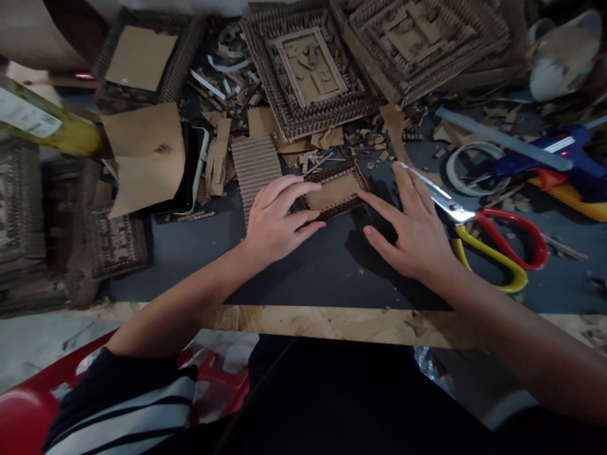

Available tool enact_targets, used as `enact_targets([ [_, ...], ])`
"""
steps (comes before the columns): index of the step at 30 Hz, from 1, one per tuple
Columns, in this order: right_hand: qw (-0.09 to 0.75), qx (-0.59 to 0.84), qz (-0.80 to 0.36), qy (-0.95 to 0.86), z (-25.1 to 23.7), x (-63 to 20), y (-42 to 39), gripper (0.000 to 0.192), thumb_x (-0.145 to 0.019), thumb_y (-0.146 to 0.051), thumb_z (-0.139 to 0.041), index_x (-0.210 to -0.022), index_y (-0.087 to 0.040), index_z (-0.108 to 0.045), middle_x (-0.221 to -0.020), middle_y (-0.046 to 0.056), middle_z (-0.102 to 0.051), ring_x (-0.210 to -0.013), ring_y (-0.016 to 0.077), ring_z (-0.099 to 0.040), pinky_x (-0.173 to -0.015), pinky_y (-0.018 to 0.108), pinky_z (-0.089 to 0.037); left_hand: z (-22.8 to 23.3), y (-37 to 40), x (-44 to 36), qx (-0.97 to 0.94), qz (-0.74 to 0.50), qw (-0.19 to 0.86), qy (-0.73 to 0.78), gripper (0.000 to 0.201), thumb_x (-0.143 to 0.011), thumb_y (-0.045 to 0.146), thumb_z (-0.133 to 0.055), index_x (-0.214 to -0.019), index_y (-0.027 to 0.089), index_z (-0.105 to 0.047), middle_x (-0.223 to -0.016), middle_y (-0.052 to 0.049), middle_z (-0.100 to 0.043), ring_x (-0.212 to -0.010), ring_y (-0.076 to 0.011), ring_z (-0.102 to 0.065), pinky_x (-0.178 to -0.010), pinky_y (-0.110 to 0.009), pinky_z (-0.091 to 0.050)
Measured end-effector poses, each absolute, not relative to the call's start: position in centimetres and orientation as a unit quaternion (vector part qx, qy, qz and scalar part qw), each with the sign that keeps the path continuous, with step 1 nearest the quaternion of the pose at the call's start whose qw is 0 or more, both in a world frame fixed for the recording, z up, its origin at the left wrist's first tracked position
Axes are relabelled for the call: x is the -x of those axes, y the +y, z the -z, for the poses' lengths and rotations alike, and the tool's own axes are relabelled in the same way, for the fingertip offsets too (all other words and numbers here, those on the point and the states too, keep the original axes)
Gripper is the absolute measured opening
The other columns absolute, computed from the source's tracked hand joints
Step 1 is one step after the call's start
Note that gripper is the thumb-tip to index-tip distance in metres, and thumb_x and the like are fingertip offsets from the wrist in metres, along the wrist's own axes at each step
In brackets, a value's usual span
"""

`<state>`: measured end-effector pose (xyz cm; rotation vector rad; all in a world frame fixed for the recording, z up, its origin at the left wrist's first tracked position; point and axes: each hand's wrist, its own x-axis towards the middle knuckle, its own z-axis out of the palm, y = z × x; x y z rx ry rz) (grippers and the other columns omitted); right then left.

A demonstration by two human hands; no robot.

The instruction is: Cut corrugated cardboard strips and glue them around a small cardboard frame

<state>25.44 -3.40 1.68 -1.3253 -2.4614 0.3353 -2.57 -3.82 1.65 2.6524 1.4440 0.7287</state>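
A small rectangular cardboard tray (336, 191), with a low wall of corrugated strips around a flat base, lies on the dark tabletop. At its left end is my left hand (279, 218), thumb and fingers apart around the near corner; whether they grip it is hard to tell. My right hand (410, 227) is spread open, its index fingertip at the tray's right end. Just right of that hand lie scissors (458, 213) with one red and one yellow handle. A piece of corrugated cardboard (256, 165) lies flat beyond my left hand.
Larger layered cardboard frames (303, 69) stand at the back among scraps. A blue glue gun (545, 155) and a tape roll (477, 167) lie at right. A yellowish bottle (45, 120) and stacked cardboard pieces (118, 240) are at left. The wooden table edge (303, 321) runs in front.
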Motion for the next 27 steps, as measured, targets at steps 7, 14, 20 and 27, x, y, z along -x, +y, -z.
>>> enact_targets([
  [7, 0.168, 0.467, -0.107, -0.862, -0.9, -25.7, -3.3, 0.070, -0.098, -0.040, -0.055, -0.163, -0.022, -0.037, -0.176, 0.013, -0.016, -0.161, 0.0401, -0.016, -0.127, 0.065, -0.027, -1.1, -3.8, 2.4, -0.840, -0.230, 0.005, 0.491, 0.060, -0.091, 0.067, -0.067, -0.132, 0.023, -0.069, -0.145, -0.014, -0.066, -0.140, -0.0385, -0.055, -0.110, -0.055, -0.049],
  [14, 0.177, 0.461, -0.104, -0.863, -0.6, -25.5, -3.5, 0.066, -0.098, -0.035, -0.055, -0.161, -0.023, -0.041, -0.174, 0.014, -0.022, -0.161, 0.0376, -0.019, -0.125, 0.066, -0.031, -0.9, -3.6, 2.0, -0.819, -0.203, 0.035, 0.536, 0.081, -0.087, 0.054, -0.071, -0.152, 0.012, -0.044, -0.147, -0.023, -0.060, -0.144, -0.0408, -0.051, -0.114, -0.054, -0.044],
  [20, 0.186, 0.463, -0.106, -0.860, -0.5, -25.5, -3.4, 0.060, -0.100, -0.036, -0.052, -0.157, -0.019, -0.048, -0.171, 0.017, -0.029, -0.161, 0.0361, -0.021, -0.126, 0.063, -0.031, -0.7, -3.3, 2.1, -0.818, -0.214, 0.045, 0.532, 0.072, -0.088, 0.057, -0.069, -0.143, 0.014, -0.051, -0.139, -0.021, -0.065, -0.134, -0.0381, -0.058, -0.112, -0.053, -0.046],
  [27, 0.214, 0.463, -0.111, -0.853, -0.6, -25.8, -3.2, 0.054, -0.101, -0.039, -0.050, -0.152, -0.022, -0.054, -0.168, 0.014, -0.038, -0.159, 0.0347, -0.028, -0.126, 0.062, -0.032, -0.5, -3.0, 2.3, -0.821, -0.217, 0.049, 0.525, 0.071, -0.086, 0.056, -0.073, -0.140, 0.014, -0.052, -0.136, -0.020, -0.067, -0.129, -0.0370, -0.062, -0.108, -0.051, -0.048],
])
